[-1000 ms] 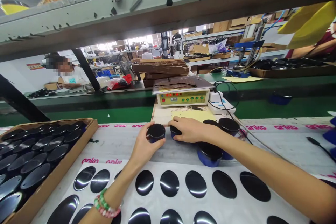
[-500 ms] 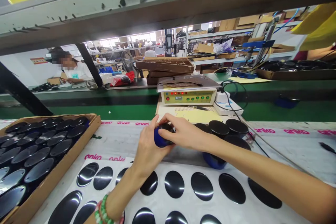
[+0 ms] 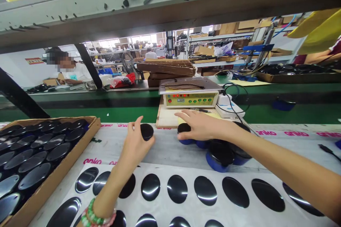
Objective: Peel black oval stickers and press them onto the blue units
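My left hand (image 3: 135, 142) is closed around a round part with a glossy black top (image 3: 147, 132), its thumb and fingers at the rim, just above the table. My right hand (image 3: 198, 125) has its thumb and fingers around a blue-sided round part with a black top (image 3: 184, 139), at the left end of a group. Its fingertips reach over the far side and partly hide that part. Behind and below the right wrist stand more blue round parts with black tops (image 3: 220, 154), close together. A white sheet with rows of black ovals (image 3: 177, 188) lies in front of both hands.
On the left, a cardboard tray (image 3: 92, 126) holds many black-topped parts. Behind the hands stands a control box (image 3: 190, 99) with a power strip (image 3: 230, 108) and cables. A shelf beam (image 3: 165, 10) crosses overhead. A person (image 3: 76, 71) sits across the bench at left.
My hands, together on one round part before, have come apart. The left moved left with a part; the right moved right onto another, which now stands farther left than the group did.
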A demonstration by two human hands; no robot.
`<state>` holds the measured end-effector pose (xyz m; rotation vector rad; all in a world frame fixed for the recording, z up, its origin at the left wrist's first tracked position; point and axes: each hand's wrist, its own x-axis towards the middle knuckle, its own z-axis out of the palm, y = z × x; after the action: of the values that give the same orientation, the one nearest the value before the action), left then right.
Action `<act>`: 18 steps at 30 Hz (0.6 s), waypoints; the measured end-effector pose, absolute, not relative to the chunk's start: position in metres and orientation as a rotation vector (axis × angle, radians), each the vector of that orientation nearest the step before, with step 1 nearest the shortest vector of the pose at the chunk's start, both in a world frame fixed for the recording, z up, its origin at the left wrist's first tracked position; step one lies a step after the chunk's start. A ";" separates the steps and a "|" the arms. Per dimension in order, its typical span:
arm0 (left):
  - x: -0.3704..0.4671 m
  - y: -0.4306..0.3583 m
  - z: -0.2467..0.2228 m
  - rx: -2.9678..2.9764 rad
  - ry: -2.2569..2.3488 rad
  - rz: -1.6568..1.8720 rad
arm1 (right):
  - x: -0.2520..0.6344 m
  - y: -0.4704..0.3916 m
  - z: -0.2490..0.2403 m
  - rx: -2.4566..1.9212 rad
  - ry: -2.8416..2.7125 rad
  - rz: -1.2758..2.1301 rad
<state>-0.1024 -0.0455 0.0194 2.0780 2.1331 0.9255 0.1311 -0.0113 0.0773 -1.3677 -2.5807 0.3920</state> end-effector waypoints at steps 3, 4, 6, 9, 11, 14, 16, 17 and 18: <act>-0.122 -0.037 0.013 2.063 2.179 0.794 | 0.145 -0.011 0.060 -1.478 -2.674 0.343; -0.123 -0.036 0.012 2.078 2.190 0.781 | 0.147 -0.011 0.056 -1.474 -2.698 0.330; -0.118 -0.038 0.010 2.151 2.191 0.819 | 0.148 -0.010 0.050 -1.427 -2.735 0.315; -0.094 -0.047 0.008 2.354 2.040 0.898 | 0.147 -0.008 0.049 -1.310 -2.790 0.354; -0.079 -0.054 0.005 2.471 1.866 0.902 | 0.147 -0.009 0.051 -1.239 -2.811 0.370; -0.068 -0.059 -0.001 2.530 1.702 0.913 | 0.144 -0.013 0.050 -1.194 -2.799 0.340; -0.069 -0.059 -0.005 2.519 1.660 0.940 | 0.141 -0.016 0.050 -1.166 -2.791 0.336; -0.070 -0.058 -0.007 2.508 1.642 0.954 | 0.138 -0.017 0.050 -1.145 -2.786 0.349; -0.071 -0.057 -0.007 2.498 1.623 0.965 | 0.136 -0.018 0.051 -1.118 -2.776 0.372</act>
<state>-0.0709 -0.0570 -0.0074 2.4981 1.6229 0.9646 0.1358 -0.0175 0.0511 -1.1183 -2.7762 0.3716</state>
